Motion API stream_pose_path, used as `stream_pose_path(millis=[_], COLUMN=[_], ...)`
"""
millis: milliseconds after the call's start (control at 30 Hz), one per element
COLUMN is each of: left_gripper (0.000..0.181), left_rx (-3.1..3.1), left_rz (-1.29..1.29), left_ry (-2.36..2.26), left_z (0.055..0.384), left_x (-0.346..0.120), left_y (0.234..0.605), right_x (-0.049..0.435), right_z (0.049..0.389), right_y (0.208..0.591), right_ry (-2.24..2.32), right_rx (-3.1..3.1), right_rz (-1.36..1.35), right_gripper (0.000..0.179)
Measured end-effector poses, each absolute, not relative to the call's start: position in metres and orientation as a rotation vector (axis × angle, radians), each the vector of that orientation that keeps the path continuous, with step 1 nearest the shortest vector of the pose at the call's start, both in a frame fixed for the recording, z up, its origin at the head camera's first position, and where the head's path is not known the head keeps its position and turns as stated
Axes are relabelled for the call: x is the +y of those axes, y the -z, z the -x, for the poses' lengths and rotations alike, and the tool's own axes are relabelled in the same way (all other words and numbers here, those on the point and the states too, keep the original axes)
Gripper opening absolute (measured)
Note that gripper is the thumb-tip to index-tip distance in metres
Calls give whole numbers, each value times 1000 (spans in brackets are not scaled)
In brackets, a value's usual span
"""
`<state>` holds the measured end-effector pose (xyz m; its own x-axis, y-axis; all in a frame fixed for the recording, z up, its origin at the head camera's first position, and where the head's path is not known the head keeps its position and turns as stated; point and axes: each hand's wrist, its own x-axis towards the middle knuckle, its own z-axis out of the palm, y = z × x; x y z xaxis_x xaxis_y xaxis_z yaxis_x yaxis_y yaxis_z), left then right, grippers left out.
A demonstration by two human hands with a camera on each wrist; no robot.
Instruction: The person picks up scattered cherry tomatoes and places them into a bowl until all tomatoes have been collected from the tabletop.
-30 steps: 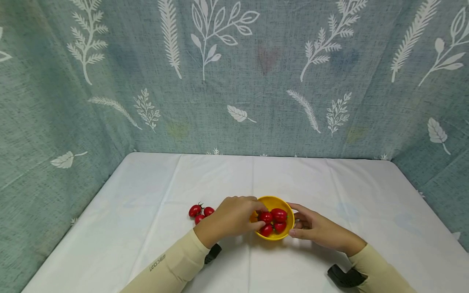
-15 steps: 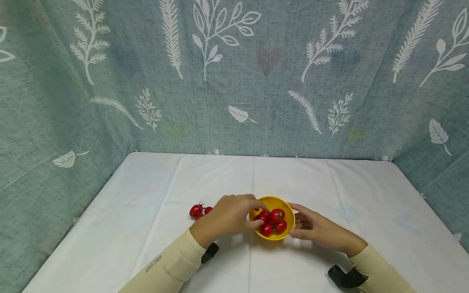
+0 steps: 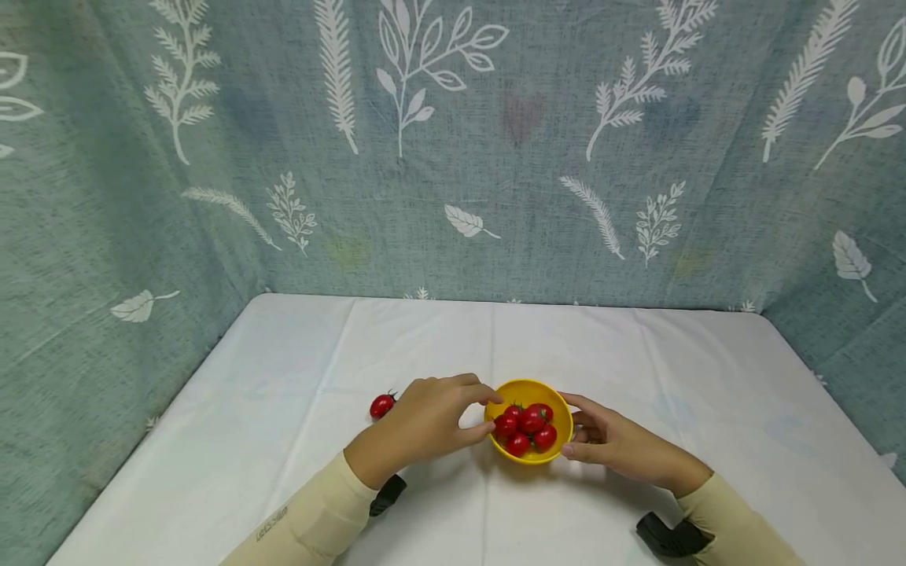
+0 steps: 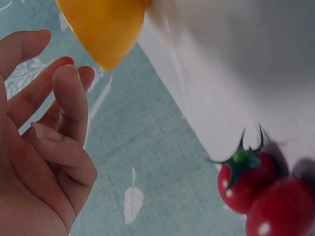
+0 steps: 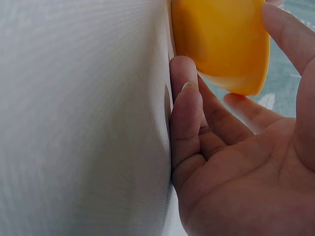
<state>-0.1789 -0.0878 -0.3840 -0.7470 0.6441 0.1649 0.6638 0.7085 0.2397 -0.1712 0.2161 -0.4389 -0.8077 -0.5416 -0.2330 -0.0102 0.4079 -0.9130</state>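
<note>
A yellow bowl point(image 3: 524, 390) holds several small red cherry tomatoes point(image 3: 532, 420) with green stems. At its left rim is my left hand point(image 3: 428, 420), thumb and forefinger spread apart with nothing between them. On the right side my right hand point(image 3: 619, 446) holds the bowl, thumb at the near side and fingers around the far side. In the right wrist view, the thumb and fingertips lie against the bowl wall point(image 5: 221, 39). Left of the bowl, one tomato point(image 3: 382, 406) shows on the table. The left wrist view shows more loose tomatoes point(image 4: 283, 209), partly cut off by the frame.
A white cloth point(image 3: 566, 338) covers the table. Behind it and at both sides hangs a grey-green curtain point(image 3: 396, 251) with white leaf prints. Black straps point(image 3: 672, 536) are on both wrists, over beige sleeves point(image 3: 736, 523).
My left hand has let go of a tomato inside the bowl and drawn back left to the rim. It now covers more of the loose tomatoes. The right hand stays on the bowl.
</note>
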Motion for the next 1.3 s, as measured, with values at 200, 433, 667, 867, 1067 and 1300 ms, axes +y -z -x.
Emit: stream_pose_path(millis=[200,433,667,867,1067,1300], left_gripper=[31,28,28,29,30,32], left_rx=[-2801,-2748,-2761,-2788,-2811,-2823], left_rz=[1055,1001,966,920,875,836], left_ry=[416,378,400,397,370,362], left_z=[176,175,175,175,176,179], left_x=[-101,-120,-138,-150,-158,-165], left_y=[383,386,392,395,397,404], right_x=[216,216,216,216,216,216], right_z=[171,170,169,169,170,169], right_y=[439,437,436,437,437,436], right_ry=[1392,1397,1411,1412,1412,1427], right_rx=[2179,2177,2162,2159,2158,2137], right_rz=[477,471,482,466,458,466], right_gripper=[78,80,80,81,83,83])
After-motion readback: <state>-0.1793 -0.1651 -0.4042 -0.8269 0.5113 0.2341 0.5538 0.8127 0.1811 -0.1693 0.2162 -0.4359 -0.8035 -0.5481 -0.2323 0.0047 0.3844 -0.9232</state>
